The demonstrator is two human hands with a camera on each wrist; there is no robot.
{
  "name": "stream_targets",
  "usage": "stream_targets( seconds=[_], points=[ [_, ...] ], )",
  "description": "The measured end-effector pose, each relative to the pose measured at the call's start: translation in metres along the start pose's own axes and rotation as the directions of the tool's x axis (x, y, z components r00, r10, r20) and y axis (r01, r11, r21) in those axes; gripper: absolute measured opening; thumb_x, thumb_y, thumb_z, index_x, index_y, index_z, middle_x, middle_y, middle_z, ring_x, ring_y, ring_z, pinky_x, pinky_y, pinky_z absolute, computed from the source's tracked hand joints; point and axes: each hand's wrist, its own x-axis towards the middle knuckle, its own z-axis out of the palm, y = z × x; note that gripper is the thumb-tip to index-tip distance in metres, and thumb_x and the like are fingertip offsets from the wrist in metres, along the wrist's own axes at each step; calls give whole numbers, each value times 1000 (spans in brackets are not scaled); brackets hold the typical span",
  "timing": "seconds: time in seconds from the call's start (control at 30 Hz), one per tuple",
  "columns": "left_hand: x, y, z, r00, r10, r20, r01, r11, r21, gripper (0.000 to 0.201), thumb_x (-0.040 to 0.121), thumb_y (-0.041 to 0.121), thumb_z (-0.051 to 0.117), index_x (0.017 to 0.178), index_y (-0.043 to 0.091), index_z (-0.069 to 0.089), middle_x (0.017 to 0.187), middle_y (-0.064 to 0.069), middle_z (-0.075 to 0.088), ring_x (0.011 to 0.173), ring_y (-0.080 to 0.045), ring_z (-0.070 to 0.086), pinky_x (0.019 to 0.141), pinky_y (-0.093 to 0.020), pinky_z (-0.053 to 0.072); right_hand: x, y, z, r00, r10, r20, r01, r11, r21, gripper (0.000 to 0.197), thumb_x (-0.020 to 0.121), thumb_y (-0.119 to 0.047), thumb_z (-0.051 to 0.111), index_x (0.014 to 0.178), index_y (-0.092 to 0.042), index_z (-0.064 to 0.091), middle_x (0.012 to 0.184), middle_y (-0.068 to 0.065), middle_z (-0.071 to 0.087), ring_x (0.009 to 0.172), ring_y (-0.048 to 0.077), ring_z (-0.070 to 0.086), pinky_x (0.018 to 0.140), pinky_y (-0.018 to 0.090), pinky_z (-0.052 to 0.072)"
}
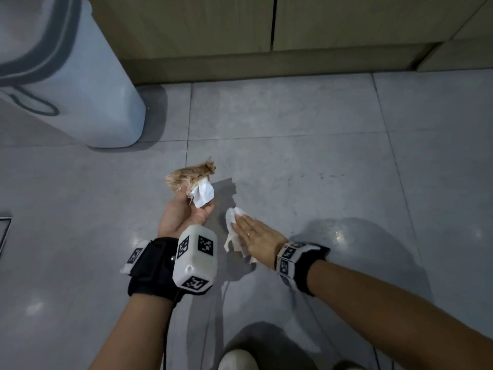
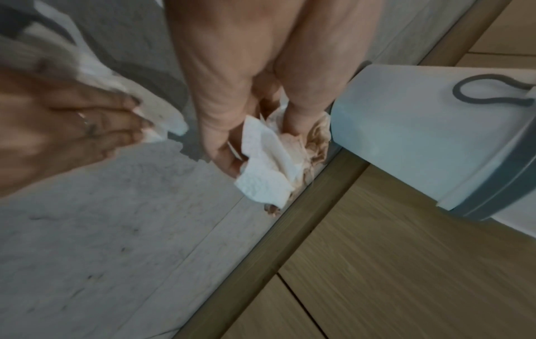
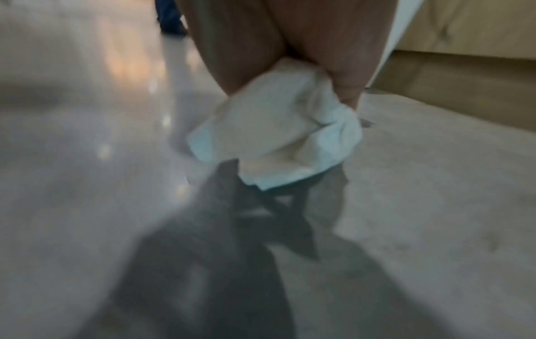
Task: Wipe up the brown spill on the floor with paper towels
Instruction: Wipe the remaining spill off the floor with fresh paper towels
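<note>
Strapped on the left wrist, closest to the lens: white camera block (image 1: 196, 260), black band under it.

Soiled wad (image 1: 190, 176) of paper towel, brown and wet-looking with one white corner, up in the air, clear of the floor (image 1: 293, 116). Left hand (image 1: 184, 212) palm up, fingers and thumb curled round this wad. Just beside it, clean paper towel (image 1: 233, 225), white, hanging loose and pinched between thumb and straight fingers of the right hand (image 1: 260, 236), which hovers low over the tiles. No pool of the brown spill to see; most of it probably inside the wad. Only faint dark specks (image 1: 329, 175) on the tile, farther right.

For the step in hand, likely a last pass with the fresh sheet:
- Fold the clean sheet to a flat pad before pressing it down.
- Press with the whole palm and pull in one direction.
- Keep the wet wad high and closed, to avoid drips.
- Check the grout lines and the specks at the right.

Pale bin (image 1: 93, 89) at the far left, wooden cabinet (image 1: 213, 28) behind.
</note>
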Motion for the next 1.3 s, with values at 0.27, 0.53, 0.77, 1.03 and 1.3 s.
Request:
stream_targets(
  seconds=[0.27, 0.53, 0.77, 1.03, 1.3],
  points=[
    [-14, -18, 4, 997, -56, 60, 52, 996, 70, 31, 100, 20, 37, 82, 0, 52, 45, -8, 60, 40, -17, 62, 43, -26, 54, -27, 18, 3, 1000, 24, -7, -25, 977, -211, 52, 78, -23, 27, 97, -13, 75, 102, 5, 74, 93, 18, 71, 76, 26, 55],
    [-19, -27, 8, 993, -68, 99, 54, 988, 145, 32, 100, 23, 39, 82, 1, 53, 56, -11, 67, 50, -20, 68, 46, -28, 55, -33, 40, -34, 998, 55, 35, -46, 977, -208, 47, 98, -3, 21, 143, 7, 15, 154, 24, 14, 143, 33, 17, 115, 37, 21],
    [-29, -45, 16, 992, -87, 86, 72, 984, 165, 33, 99, 24, 40, 81, -1, 52, 56, -13, 67, 59, -20, 66, 51, -28, 56, -59, 35, -24, 979, -22, 204, 68, 973, -222, 49, 101, -8, 17, 146, 0, 0, 156, 19, -4, 146, 30, -1, 120, 37, 7],
    [-32, -49, 15, 991, -78, 111, 56, 980, 191, 32, 100, 22, 40, 81, -1, 51, 55, -13, 67, 47, -21, 67, 47, -30, 57, -93, 28, 12, 963, -128, 236, 191, 945, -267, 53, 100, -10, 24, 148, -7, 1, 158, 13, -2, 146, 27, -1, 118, 35, 8],
    [-16, -63, -3, 990, -81, 112, 38, 938, 344, 30, 100, 23, 37, 87, 2, 53, 59, -10, 71, 52, -19, 69, 46, -32, 56, -110, 22, 36, 973, -195, 125, 229, 895, -382, 51, 97, -15, 34, 146, -6, 21, 155, 14, 21, 144, 24, 20, 116, 32, 21]
  ],
)
